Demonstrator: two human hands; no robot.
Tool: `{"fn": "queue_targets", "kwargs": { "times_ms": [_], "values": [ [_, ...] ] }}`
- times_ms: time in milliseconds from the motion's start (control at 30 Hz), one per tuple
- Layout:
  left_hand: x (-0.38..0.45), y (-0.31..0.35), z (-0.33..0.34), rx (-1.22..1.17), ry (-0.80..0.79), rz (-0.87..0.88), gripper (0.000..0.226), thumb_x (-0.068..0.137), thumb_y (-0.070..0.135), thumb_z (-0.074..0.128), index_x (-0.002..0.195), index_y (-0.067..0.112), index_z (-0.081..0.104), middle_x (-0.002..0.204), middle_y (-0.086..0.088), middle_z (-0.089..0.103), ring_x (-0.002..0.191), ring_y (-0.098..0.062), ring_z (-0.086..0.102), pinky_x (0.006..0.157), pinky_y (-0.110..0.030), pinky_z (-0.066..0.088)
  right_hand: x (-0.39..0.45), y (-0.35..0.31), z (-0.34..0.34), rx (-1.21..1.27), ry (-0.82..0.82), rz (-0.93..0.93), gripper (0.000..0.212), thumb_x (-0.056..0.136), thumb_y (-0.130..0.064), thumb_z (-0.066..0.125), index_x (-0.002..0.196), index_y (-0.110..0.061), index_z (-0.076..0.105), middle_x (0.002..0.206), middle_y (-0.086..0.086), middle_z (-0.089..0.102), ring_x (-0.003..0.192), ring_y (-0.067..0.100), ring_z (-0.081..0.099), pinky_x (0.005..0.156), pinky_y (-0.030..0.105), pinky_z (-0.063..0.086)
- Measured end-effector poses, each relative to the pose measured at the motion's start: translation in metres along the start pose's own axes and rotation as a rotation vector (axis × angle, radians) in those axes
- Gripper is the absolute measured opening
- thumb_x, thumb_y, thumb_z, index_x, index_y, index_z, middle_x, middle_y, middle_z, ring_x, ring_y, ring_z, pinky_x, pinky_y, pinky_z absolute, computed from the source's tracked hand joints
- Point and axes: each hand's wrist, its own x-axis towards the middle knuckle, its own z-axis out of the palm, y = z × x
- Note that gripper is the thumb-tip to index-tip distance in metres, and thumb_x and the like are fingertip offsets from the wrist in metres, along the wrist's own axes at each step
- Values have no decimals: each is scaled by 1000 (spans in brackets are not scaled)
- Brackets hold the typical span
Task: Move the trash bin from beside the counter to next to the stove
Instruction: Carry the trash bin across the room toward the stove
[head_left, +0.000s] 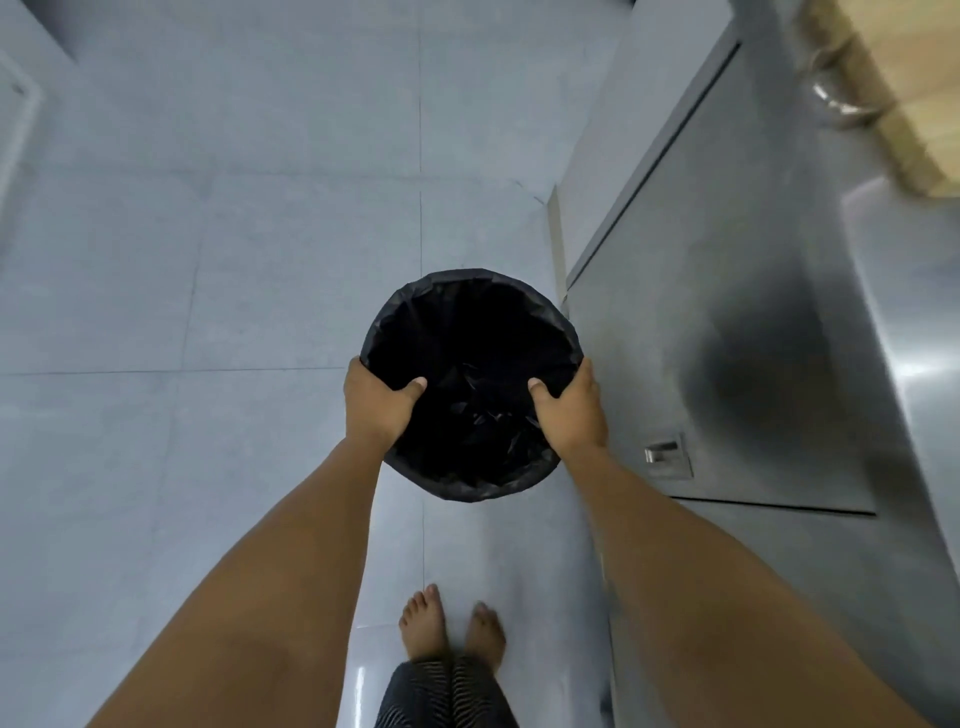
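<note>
Trash bin (470, 312) lined with crinkled black plastic, slight sheen; cabinet (727, 322) at 3 o'clock brushed metal; floor tiles (208, 260) smooth, glossy.

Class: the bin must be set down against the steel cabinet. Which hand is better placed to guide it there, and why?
Right. The right hand grips the trash bin rim on the side nearest the steel cabinet; the left hand holds the far side, over open floor.

Head view, looking steeply down, close above hands (382, 410), floor (208, 260)
</note>
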Motion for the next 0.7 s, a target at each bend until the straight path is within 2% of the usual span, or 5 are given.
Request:
{"fn": "queue_targets", "kwargs": {
  "times_ms": [200, 367, 700],
  "values": [
    [-41, 70, -58, -18, 29, 20, 81, 73, 29, 86, 139, 4, 46, 138, -15, 59, 130, -36, 57, 111, -48, 46, -48, -62, -63, 66, -13, -32, 82, 90, -47, 59, 154, -13, 21, 153, 15, 38, 136, 38, 45, 110, 51, 41],
    [-62, 115, -95, -15, 36, 55, 84, 70, 33, 87, 137, 2, 47, 136, -17, 60, 129, -38, 57, 109, -50, 47, -78, -107, -106, 74, 2, -102, 83, 88, -50, 59, 154, -14, 23, 151, 12, 41, 132, 37, 50, 107, 52, 44],
    [-45, 184, -110, -10, 56, 45, 90, 70, 38, 87, 139, 1, 45, 138, -19, 58, 130, -40, 56, 110, -51, 46, -58, -167, -151, 2, -3, -141, 81, 90, -53, 55, 152, -13, 24, 153, 12, 38, 132, 36, 50, 106, 50, 45]
  ]
}}
